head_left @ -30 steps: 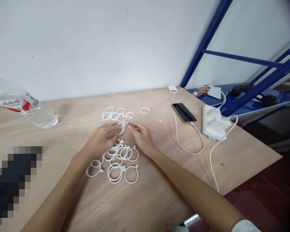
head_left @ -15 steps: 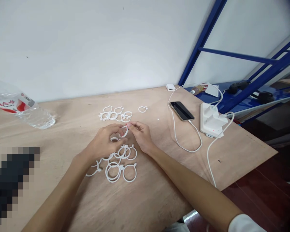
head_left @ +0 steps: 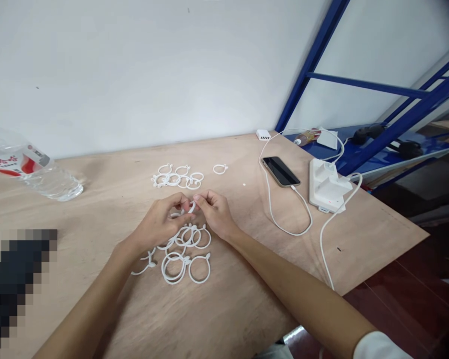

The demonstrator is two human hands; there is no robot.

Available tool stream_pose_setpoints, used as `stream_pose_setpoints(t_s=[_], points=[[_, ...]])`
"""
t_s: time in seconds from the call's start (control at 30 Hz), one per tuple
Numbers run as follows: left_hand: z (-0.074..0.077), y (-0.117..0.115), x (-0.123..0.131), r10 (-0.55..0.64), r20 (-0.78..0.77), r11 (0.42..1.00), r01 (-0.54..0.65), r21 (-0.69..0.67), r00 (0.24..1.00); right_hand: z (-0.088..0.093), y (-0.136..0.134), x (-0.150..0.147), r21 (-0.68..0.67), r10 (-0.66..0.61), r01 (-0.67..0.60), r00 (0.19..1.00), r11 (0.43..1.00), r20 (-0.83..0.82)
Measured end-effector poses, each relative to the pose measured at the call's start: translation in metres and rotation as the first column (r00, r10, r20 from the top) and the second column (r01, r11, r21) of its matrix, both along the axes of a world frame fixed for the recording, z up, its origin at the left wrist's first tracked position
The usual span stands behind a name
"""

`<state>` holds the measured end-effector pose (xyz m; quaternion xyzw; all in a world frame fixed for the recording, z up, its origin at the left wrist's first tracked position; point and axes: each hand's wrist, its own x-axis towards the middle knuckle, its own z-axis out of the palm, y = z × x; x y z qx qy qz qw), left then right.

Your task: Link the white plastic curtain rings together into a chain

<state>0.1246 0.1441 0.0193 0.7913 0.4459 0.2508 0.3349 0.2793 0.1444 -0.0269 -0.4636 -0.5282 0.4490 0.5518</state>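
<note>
Stretching from the wall (head_left: 134, 75) to a slanting right edge, the table (head_left: 194, 319) leaves wood showing between the right hand (head_left: 217, 214) and the phone (head_left: 281, 171). The bottle (head_left: 33, 164) runs off the left side; the left hand (head_left: 162, 219) covers some near rings (head_left: 188, 260). Both hands angle inward, fingers curled nearly together, their tips on one white ring (head_left: 192, 206) — partly hidden — between near and far rings (head_left: 187, 178).

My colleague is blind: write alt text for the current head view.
A person's left hand and right hand hold a white ring over a wooden table. A near cluster of similar rings and a far cluster lie on it, a phone at right, a clear bottle at left.
</note>
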Motion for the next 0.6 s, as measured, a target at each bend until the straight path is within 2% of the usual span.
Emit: stream_pose_setpoints(t_s=[0.2, 0.3, 0.4, 0.5, 0.6], points=[[0.004, 0.003, -0.004, 0.042, -0.02, 0.999, -0.042, 0.013, 0.999, 0.001, -0.001, -0.001, 0.026, 0.028, -0.028, 1.0, 0.999, 0.008], [0.001, 0.008, -0.011, 0.108, -0.056, 0.993, -0.105, 0.051, 0.993, 0.001, -0.002, -0.002, 0.064, 0.073, -0.08, 0.992, 0.995, 0.099], [-0.012, 0.017, -0.022, 0.27, -0.141, 0.947, -0.236, 0.219, 0.953, 0.004, -0.005, -0.003, 0.148, 0.14, -0.177, 0.962, 0.973, 0.235], [-0.031, 0.027, -0.034, 0.352, -0.229, 0.877, -0.234, 0.419, 0.908, 0.007, -0.006, -0.003, 0.206, 0.169, -0.229, 0.947, 0.951, 0.273], [-0.047, 0.034, -0.042, 0.396, -0.279, 0.855, -0.241, 0.459, 0.875, 0.008, -0.006, -0.002, 0.202, 0.161, -0.22, 0.949, 0.954, 0.271]])
